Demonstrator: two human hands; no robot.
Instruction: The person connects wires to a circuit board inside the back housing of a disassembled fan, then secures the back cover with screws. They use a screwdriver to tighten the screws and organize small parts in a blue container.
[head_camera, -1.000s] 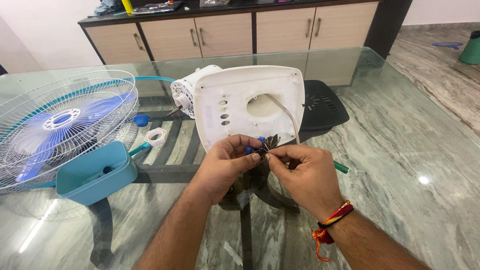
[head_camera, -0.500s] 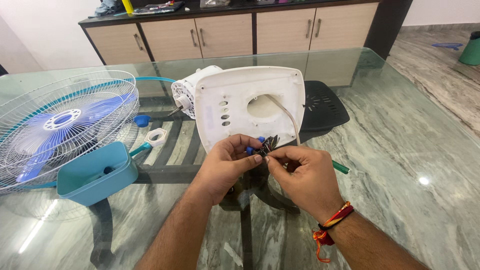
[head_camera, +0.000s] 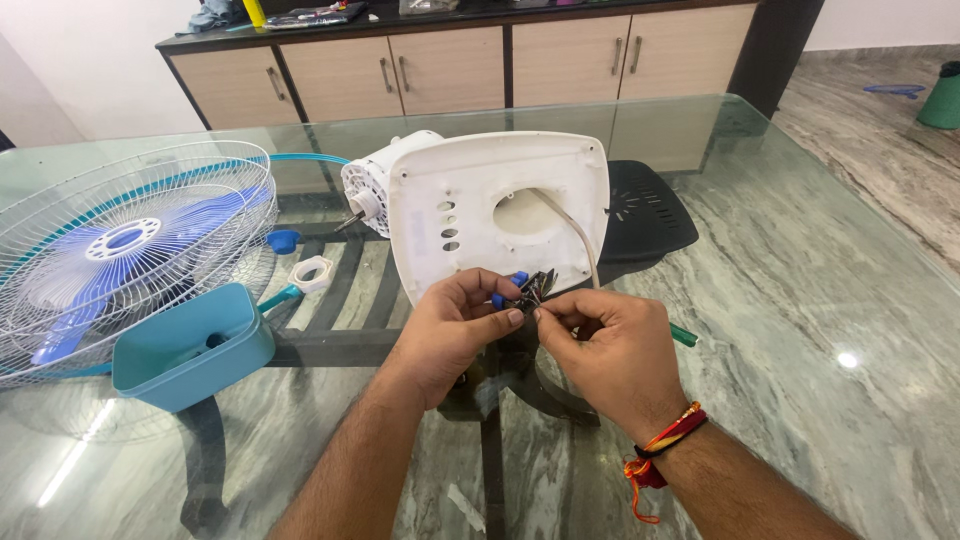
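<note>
Two hands pinching a wire bundle in front of the white fan base panel

The left hand (head_camera: 452, 330) and right hand (head_camera: 610, 350) each close fingertips on the small bundle of wires (head_camera: 530, 290), blue-tipped, just below the white panel (head_camera: 495, 215). Left of the panel lie the blue-bladed fan guard (head_camera: 130, 240) and a teal housing (head_camera: 190, 345); behind it, a black grille (head_camera: 645, 210)

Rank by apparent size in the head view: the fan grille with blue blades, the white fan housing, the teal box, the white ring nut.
1. fan grille with blue blades, largest
2. white fan housing
3. teal box, though it lies nearer the camera than the housing
4. white ring nut, smallest
</note>
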